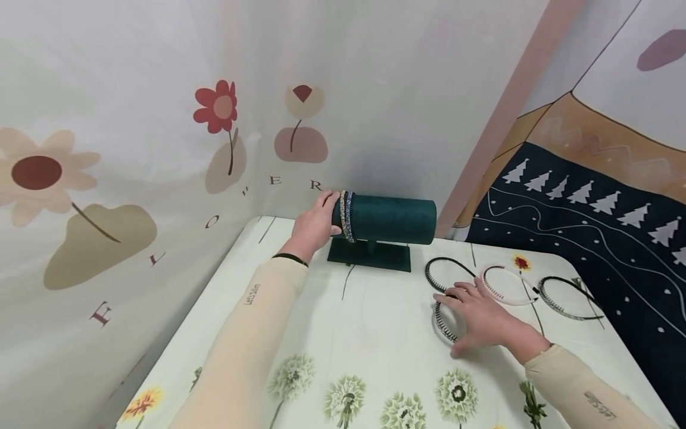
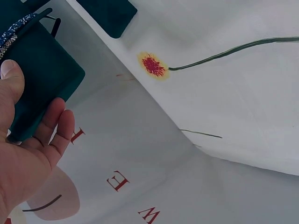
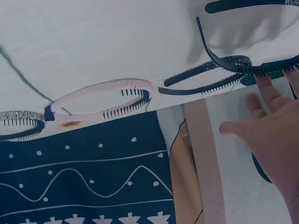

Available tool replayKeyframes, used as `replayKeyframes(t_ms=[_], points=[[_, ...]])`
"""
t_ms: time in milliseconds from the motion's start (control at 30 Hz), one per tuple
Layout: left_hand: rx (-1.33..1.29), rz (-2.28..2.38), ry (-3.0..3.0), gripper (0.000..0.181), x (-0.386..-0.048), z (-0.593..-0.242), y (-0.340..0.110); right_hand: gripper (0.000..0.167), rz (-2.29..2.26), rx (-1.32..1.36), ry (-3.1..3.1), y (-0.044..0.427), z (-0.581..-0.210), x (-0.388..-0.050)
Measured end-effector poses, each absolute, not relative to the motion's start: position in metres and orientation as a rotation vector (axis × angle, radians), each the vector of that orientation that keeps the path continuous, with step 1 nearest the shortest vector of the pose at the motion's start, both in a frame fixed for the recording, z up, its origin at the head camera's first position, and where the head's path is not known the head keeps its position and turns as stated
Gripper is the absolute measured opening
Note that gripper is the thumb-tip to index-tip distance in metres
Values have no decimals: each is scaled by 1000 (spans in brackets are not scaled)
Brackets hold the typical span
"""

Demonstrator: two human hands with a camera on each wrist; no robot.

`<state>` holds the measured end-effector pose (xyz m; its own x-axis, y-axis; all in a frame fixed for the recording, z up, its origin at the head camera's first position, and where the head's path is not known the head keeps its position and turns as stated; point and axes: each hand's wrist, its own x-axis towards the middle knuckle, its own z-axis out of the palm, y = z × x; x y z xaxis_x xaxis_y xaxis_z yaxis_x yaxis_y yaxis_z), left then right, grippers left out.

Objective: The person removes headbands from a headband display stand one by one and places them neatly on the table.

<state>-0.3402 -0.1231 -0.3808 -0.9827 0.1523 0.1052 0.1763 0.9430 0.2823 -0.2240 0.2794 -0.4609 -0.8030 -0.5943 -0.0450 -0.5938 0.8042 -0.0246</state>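
Note:
A dark green velvet headband stand [image 1: 396, 217] stands on the table, its padded roll lying crosswise on a flat base. Two glittery headbands [image 1: 347, 217], one silvery and one bluish, circle its left end. My left hand [image 1: 313, 225] grips that end; the left wrist view shows the thumb [image 2: 11, 79] on the roll and two loosely bent fingers past its end. Over the table's right half, my right hand [image 1: 482, 316] holds a dark toothed headband [image 1: 443, 325] between spread fingers and thumb. In the right wrist view the fingers touch its toothed side; the thumb is hidden there.
On the table at right lie a black headband [image 1: 445, 259], a pink one [image 1: 501, 301] and a black-and-silver one [image 1: 563, 310]. A flower-printed white cloth covers the table [image 1: 375, 333]. Printed curtains [image 1: 402, 89] hang behind it and at the left and right.

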Motion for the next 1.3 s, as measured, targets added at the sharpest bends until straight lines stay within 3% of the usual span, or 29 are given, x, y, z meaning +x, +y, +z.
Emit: replayKeyframes(t_ms=[1300], points=[[-240, -465, -3018, 93, -338, -380, -123, 126, 46, -873, 2927, 275, -471, -229]])
